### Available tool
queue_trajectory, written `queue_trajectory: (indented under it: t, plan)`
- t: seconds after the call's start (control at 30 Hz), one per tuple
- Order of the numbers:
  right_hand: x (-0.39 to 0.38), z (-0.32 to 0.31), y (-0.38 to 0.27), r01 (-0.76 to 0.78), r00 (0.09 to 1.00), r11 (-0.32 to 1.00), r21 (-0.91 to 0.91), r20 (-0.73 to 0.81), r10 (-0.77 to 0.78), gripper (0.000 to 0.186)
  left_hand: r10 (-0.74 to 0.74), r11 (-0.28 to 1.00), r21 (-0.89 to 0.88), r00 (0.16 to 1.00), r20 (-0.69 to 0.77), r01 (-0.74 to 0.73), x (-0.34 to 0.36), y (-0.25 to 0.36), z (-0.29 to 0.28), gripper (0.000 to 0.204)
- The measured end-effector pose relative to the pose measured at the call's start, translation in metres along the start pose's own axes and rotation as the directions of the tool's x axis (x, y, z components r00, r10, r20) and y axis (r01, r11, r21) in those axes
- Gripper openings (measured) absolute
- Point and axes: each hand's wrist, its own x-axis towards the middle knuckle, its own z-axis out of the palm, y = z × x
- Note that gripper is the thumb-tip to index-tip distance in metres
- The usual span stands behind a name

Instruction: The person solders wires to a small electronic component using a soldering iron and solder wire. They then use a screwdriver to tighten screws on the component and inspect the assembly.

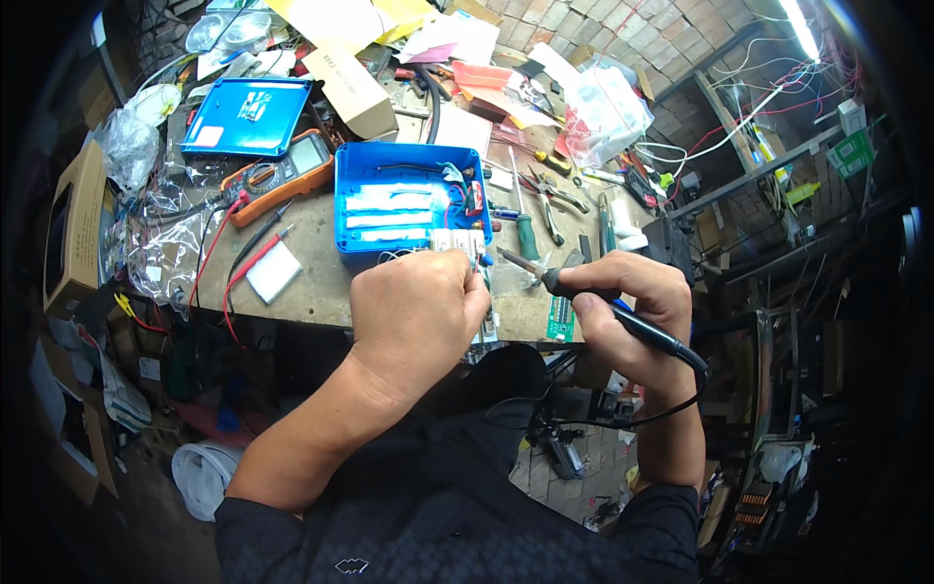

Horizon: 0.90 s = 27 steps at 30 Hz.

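Left hand [416, 316] pinches small board w/ wires [457, 243] by open blue box [409, 200], right hand [628, 311] closes on soldering iron [584, 297], tip near board; soldering seems unfinished, box lid [248, 117] not yet on.

One soldering iron [623, 316], one multimeter [277, 175] (orange), two blue boxes [404, 209]

light: we see a bright tube lamp [803, 27] glaring top right; workbench [321, 282] evenly lit | shadows: soft | edges: dark fisheye vignette, bent lines | focus: centre sharp, rim blurred
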Motion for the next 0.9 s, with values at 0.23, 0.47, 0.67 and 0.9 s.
queue_trajectory:
  t: [0.23,0.47,0.67,0.9]
  plan:
    - [-0.022,-0.017,0.004,-0.102,0.986,0.994,0.039,-0.130,0.106,0.023,0.011,0.999,0.037,1.000,-0.020,-0.011,-0.001,-0.001,0.001,0.020]
    - [-0.048,-0.030,0.018,-0.151,0.957,0.982,0.110,-0.231,0.173,0.025,0.015,0.999,0.039,1.000,-0.027,-0.014,-0.001,-0.001,0.003,0.021]
    - [-0.064,-0.039,0.020,-0.129,0.939,0.981,0.148,-0.299,0.169,0.025,0.001,0.998,0.066,1.000,-0.012,0.000,-0.001,0.000,0.003,0.021]
    - [-0.078,-0.046,0.024,-0.120,0.933,0.981,0.153,-0.321,0.164,0.027,0.001,0.998,0.062,1.000,0.000,-0.001,0.000,-0.001,0.002,0.020]
